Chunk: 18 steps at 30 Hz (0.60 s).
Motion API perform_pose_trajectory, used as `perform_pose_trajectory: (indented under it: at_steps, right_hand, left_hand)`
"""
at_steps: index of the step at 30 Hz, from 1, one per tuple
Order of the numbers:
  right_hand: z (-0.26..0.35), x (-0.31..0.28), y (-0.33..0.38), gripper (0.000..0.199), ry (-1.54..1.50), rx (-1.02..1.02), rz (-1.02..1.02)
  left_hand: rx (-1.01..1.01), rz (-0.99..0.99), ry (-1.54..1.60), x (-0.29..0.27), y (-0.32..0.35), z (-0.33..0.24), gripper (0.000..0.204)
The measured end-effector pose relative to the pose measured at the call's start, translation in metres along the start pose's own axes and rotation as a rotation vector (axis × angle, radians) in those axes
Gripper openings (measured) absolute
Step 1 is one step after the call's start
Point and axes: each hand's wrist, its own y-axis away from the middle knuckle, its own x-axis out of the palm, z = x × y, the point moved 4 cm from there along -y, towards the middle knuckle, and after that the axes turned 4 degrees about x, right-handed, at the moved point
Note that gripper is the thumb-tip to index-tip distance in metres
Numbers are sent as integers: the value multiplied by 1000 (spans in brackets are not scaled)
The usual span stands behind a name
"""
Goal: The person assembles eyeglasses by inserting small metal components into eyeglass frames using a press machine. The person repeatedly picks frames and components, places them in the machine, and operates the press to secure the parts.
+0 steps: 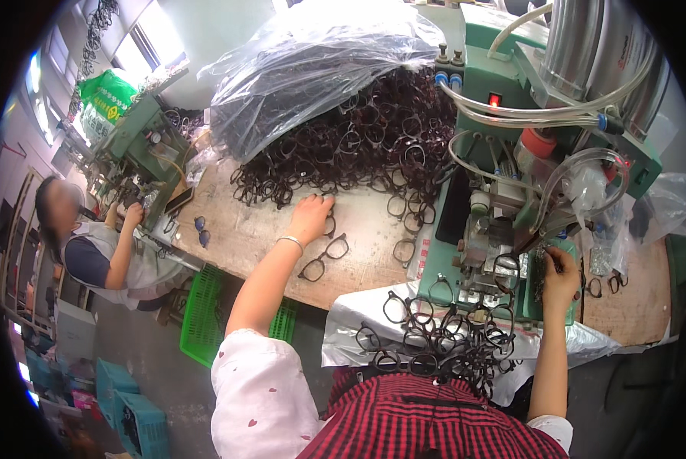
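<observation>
My left hand (309, 220) is over the wooden table, its fingers bent and closed on a dark eyeglass frame (330, 226), mostly hidden under the palm. Just below it lies a second eyeglass frame (324, 258), resting apart from the others. My right hand (560, 277) is beside the green machine (484, 76), fingertips pinched together at a green tray (533, 309) of small metallic pieces. What those fingers hold is too small to make out. One frame (506, 271) sits at the machine's metal fixture (477, 260).
A large heap of dark frames (358, 145) under clear plastic (305, 61) covers the table's back. More frames (442, 333) lie on plastic sheeting before me. Left are a green basket (202, 317) and a person (102, 249) at another machine (140, 145). Clear hoses cross the right side.
</observation>
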Motion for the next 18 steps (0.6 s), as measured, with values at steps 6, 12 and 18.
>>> perform_pose_trajectory:
  at_steps: [6, 12, 18]
  right_hand:
    - [-11, -47, 28, 13, 130, -85, -59]
    - [31, -70, 50, 14, -94, 71, 34]
    - [110, 0, 6, 24, -327, -51, 122]
  left_hand:
    - [-156, -17, 53, 17, 23, 47, 31]
    - [-634, -288, 253, 5, 35, 124, 44]
    - [-764, -229, 137, 32, 19, 84, 50]
